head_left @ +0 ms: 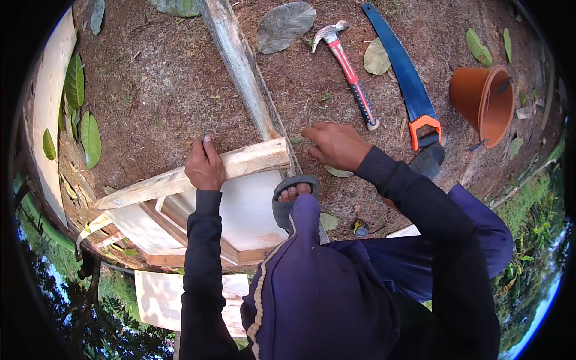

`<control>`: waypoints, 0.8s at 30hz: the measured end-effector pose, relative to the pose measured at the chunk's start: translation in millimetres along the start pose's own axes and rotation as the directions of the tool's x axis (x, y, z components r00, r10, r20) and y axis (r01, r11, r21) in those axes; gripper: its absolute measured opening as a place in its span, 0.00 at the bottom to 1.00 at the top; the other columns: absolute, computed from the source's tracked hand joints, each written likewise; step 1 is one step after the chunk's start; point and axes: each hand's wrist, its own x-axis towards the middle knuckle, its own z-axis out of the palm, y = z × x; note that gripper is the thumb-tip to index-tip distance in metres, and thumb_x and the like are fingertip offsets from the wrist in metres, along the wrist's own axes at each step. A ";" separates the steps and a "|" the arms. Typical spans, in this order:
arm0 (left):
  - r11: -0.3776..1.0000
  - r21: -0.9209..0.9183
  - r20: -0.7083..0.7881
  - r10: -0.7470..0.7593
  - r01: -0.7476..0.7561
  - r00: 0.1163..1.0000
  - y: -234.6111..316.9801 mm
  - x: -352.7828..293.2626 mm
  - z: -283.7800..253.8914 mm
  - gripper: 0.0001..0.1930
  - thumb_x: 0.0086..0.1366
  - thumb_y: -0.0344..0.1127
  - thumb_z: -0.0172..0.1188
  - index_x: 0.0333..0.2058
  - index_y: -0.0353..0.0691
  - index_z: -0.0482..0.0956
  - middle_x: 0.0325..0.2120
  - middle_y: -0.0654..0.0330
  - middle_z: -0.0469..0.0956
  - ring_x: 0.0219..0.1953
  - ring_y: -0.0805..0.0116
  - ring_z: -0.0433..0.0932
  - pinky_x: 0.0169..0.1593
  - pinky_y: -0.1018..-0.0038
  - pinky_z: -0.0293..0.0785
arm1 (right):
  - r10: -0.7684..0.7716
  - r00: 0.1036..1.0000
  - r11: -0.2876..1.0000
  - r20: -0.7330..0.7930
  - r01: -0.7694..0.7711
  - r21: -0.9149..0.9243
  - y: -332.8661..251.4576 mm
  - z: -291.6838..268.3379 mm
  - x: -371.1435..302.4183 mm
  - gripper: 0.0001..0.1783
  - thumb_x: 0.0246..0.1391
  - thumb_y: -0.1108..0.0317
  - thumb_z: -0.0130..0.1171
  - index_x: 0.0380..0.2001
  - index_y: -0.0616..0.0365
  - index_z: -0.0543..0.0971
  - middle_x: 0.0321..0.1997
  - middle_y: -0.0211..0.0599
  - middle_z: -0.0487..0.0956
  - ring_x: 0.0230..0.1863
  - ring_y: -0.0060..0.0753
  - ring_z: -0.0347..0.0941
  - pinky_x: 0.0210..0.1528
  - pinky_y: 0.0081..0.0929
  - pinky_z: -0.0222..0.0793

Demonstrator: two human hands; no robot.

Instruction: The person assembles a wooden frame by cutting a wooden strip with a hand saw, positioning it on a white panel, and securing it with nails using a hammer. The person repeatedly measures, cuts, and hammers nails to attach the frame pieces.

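Observation:
My left hand (205, 165) lies across a pale wooden bar (252, 157), thumb and fingers closed together past its far edge; whatever they pinch is too small to make out. The bar runs along the far side of a wooden frame with a whitish panel (249, 207). To the right, my right hand (339, 146) hovers near the bar's end, its fingers curved and apart with nothing visible between them. A long weathered timber (237, 66) stretches away from the bar's right end. My sandalled foot (294, 191) is set against the frame's right side.
A claw hammer (348, 72) with a red and black handle lies beyond my right hand. Beside it is a handsaw (401, 66) with an orange handle. An orange-brown pot (480, 102) rests tipped at the right. Boards (51, 108) and dry leaves (285, 27) lie around.

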 end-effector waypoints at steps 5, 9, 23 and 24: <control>0.997 0.005 -0.215 0.074 -0.074 0.974 1.1 -12.2 1.6 0.10 0.76 0.36 0.52 0.43 0.38 0.80 0.29 0.48 0.81 0.32 0.44 0.80 0.36 0.56 0.74 | -0.190 0.982 0.950 0.006 0.182 0.252 10.7 27.5 23.0 0.24 0.49 0.57 0.70 0.43 0.61 0.77 0.43 0.50 0.81 0.47 0.60 0.79 0.48 0.52 0.74; 0.973 0.232 -0.393 0.079 0.016 0.916 16.7 -54.4 -8.2 0.10 0.76 0.32 0.51 0.47 0.33 0.78 0.37 0.45 0.81 0.40 0.45 0.80 0.44 0.59 0.76 | -0.346 0.915 0.935 0.208 0.318 0.158 25.5 16.3 68.3 0.34 0.39 0.48 0.77 0.42 0.62 0.78 0.39 0.50 0.83 0.45 0.60 0.80 0.46 0.52 0.74; 0.341 0.137 -0.213 -0.907 0.930 0.364 5.0 -629.7 139.6 0.22 0.66 0.47 0.60 0.30 0.29 0.82 0.26 0.38 0.80 0.32 0.35 0.80 0.39 0.47 0.73 | -0.044 0.999 0.865 0.001 0.037 0.500 16.2 67.1 16.9 0.28 0.46 0.54 0.77 0.44 0.59 0.79 0.39 0.52 0.84 0.46 0.57 0.82 0.48 0.51 0.75; 0.328 0.038 -0.245 -0.913 0.944 0.327 21.2 -608.7 143.7 0.22 0.66 0.48 0.59 0.29 0.29 0.82 0.25 0.37 0.80 0.31 0.35 0.80 0.38 0.47 0.72 | -0.092 0.991 0.876 -0.092 0.125 0.465 16.1 68.3 13.7 0.24 0.51 0.56 0.74 0.42 0.63 0.80 0.34 0.46 0.85 0.37 0.47 0.83 0.43 0.43 0.77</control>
